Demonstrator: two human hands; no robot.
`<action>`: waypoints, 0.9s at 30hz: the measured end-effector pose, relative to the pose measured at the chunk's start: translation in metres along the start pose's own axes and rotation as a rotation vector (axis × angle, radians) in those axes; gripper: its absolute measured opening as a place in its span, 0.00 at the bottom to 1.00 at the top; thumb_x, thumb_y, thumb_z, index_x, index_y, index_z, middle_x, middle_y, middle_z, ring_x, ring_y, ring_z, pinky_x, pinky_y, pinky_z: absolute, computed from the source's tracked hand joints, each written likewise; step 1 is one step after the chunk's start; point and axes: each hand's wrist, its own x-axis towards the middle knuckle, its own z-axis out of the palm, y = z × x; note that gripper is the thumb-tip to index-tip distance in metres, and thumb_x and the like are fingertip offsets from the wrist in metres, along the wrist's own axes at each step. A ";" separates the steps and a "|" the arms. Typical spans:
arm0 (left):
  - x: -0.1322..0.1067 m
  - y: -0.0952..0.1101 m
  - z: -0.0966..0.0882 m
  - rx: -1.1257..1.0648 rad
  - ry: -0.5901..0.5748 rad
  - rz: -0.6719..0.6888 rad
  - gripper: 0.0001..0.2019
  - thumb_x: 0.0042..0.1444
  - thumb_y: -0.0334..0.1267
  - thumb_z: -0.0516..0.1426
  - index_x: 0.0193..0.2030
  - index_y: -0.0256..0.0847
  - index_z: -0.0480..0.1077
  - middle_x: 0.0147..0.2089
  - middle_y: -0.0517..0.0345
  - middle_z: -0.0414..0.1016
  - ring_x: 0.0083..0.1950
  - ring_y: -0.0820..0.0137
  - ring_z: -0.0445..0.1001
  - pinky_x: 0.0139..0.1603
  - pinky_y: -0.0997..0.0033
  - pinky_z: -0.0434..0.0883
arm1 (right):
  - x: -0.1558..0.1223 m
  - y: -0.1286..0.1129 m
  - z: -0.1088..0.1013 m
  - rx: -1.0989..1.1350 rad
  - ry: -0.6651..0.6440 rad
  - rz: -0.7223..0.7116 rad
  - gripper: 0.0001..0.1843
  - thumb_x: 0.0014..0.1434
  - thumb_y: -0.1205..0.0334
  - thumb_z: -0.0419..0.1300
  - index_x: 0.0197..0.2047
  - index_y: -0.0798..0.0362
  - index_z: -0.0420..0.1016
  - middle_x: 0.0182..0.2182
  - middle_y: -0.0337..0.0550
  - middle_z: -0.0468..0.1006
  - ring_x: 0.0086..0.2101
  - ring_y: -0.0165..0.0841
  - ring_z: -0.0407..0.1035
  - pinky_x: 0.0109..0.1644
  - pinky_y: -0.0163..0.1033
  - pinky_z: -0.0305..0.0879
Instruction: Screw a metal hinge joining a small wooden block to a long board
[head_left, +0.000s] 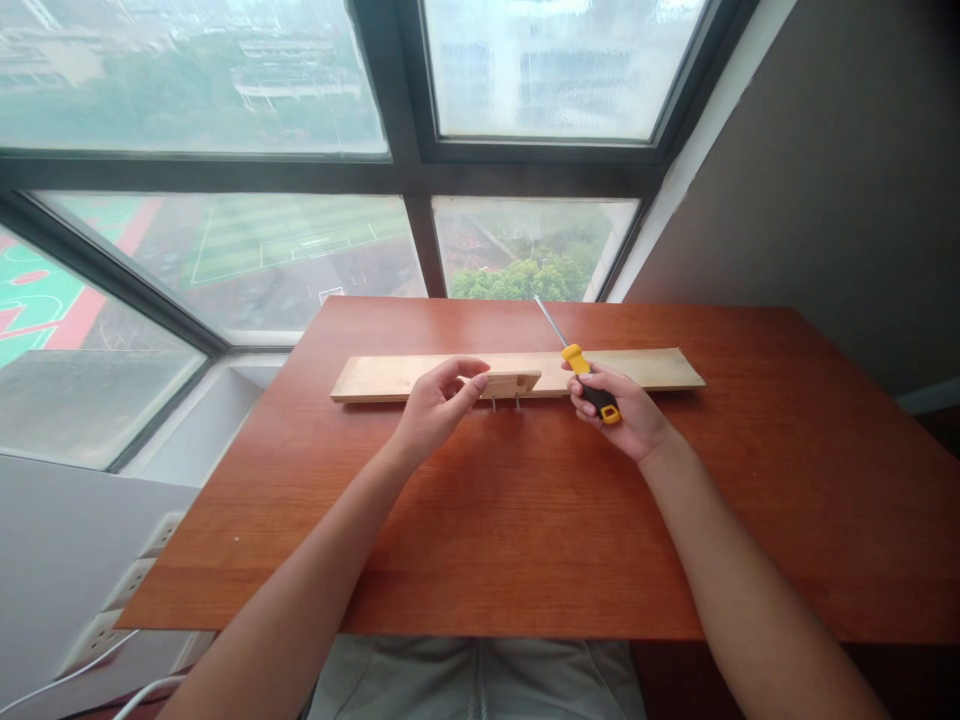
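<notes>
My left hand (444, 405) pinches the left end of a small wooden block (514, 382), thumb in front and fingers behind. Two screws (517, 402) point down from the block's lower edge. In my right hand (626, 408) is a screwdriver (590, 382) with a yellow and black handle, my fingers wrapped round it. Its metal shaft tilts up and to the left, with the tip apart from the block. Behind both hands a long pale wooden board (382, 376) lies across the table. The fingertips of my left hand are partly hidden by the block.
The reddish-brown table (525, 540) reaches from my lap to the windows (300, 240). A grey wall (840, 180) slopes on the right. Wall sockets (133, 582) and white cables (82, 672) are at the lower left, beside the table's edge.
</notes>
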 end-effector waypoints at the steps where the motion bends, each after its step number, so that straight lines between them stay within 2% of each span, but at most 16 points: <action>1: -0.002 0.001 -0.001 0.017 -0.015 0.013 0.17 0.59 0.49 0.60 0.47 0.37 0.74 0.32 0.57 0.73 0.29 0.74 0.67 0.28 0.75 0.65 | 0.000 0.000 0.000 -0.002 0.001 0.000 0.11 0.54 0.63 0.63 0.42 0.54 0.74 0.29 0.36 0.69 0.22 0.23 0.56 0.22 0.31 0.50; 6: -0.011 0.005 -0.010 0.144 -0.088 0.046 0.15 0.60 0.48 0.60 0.48 0.39 0.73 0.38 0.54 0.75 0.29 0.75 0.68 0.29 0.75 0.66 | 0.000 0.001 -0.002 -0.007 0.010 -0.003 0.12 0.53 0.63 0.63 0.42 0.54 0.74 0.29 0.36 0.69 0.22 0.23 0.57 0.21 0.31 0.50; 11: -0.020 0.005 -0.019 0.241 -0.160 0.073 0.15 0.60 0.46 0.60 0.49 0.41 0.72 0.52 0.50 0.71 0.32 0.76 0.69 0.30 0.75 0.69 | 0.001 0.001 -0.001 -0.021 0.014 0.000 0.12 0.53 0.63 0.63 0.42 0.54 0.74 0.29 0.36 0.69 0.22 0.23 0.57 0.21 0.31 0.50; 19: -0.038 -0.005 -0.023 0.523 -0.301 0.148 0.16 0.58 0.37 0.59 0.54 0.47 0.70 0.57 0.52 0.69 0.32 0.76 0.69 0.37 0.70 0.72 | 0.000 0.003 0.000 -0.065 0.036 0.010 0.13 0.53 0.62 0.63 0.43 0.54 0.74 0.28 0.36 0.70 0.22 0.23 0.58 0.22 0.31 0.50; 22: -0.039 -0.007 -0.023 0.549 -0.267 0.141 0.14 0.59 0.35 0.57 0.52 0.46 0.70 0.54 0.54 0.71 0.31 0.76 0.69 0.37 0.70 0.72 | 0.000 0.003 0.000 -0.091 0.030 0.020 0.14 0.52 0.62 0.63 0.44 0.54 0.74 0.29 0.37 0.70 0.22 0.24 0.58 0.22 0.32 0.49; 27: -0.031 -0.009 -0.026 0.734 -0.058 0.133 0.10 0.61 0.36 0.55 0.49 0.43 0.70 0.51 0.54 0.73 0.35 0.71 0.73 0.39 0.67 0.71 | -0.001 0.003 0.002 -0.144 0.035 0.030 0.14 0.54 0.59 0.63 0.44 0.54 0.73 0.29 0.36 0.69 0.22 0.24 0.59 0.22 0.32 0.50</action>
